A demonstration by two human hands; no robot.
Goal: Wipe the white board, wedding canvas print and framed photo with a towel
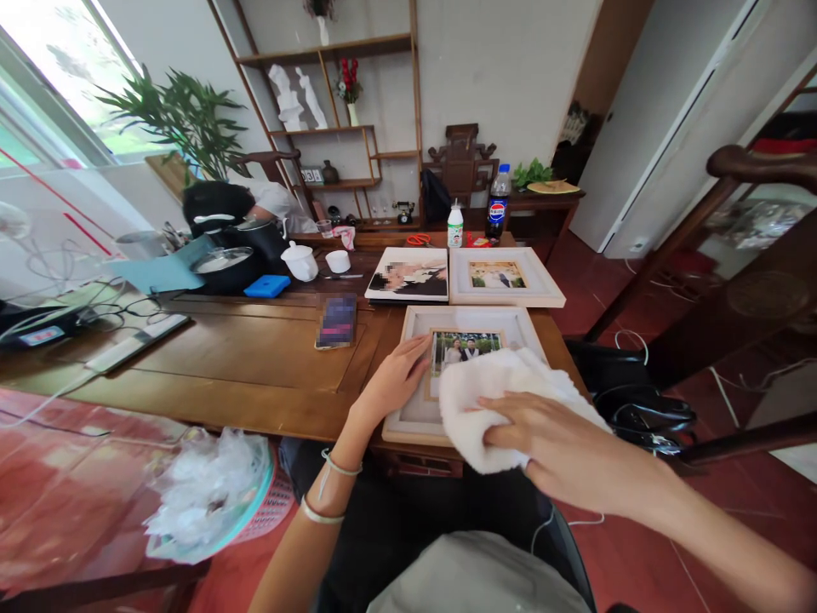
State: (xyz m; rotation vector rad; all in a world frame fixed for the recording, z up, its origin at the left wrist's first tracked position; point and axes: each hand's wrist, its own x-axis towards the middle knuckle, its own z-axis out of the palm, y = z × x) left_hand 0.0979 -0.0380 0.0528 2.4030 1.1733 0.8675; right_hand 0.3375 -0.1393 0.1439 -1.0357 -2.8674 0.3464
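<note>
A pale wooden picture frame (469, 317) with a wedding photo (469, 344) inside lies flat near the table's front edge. My left hand (402, 375) rests on its left side, fingers stretched out flat. In my right hand (542, 434) is a bunched white towel (511, 375), pressed over the frame's right and lower part, so that area is hidden. Just beyond lie a second framed photo (542, 285) and, to its left, a stack with a large photo print (408, 271) on top.
A phone (336, 320) lies left of the frame. Behind stand a white bottle (455, 226) and a cola bottle (497, 204). A white teapot (299, 262), cup (338, 261) and blue box (266, 286) are farther left. A bag-lined basket (265, 502) stands below; another person (274, 200) bends behind the table.
</note>
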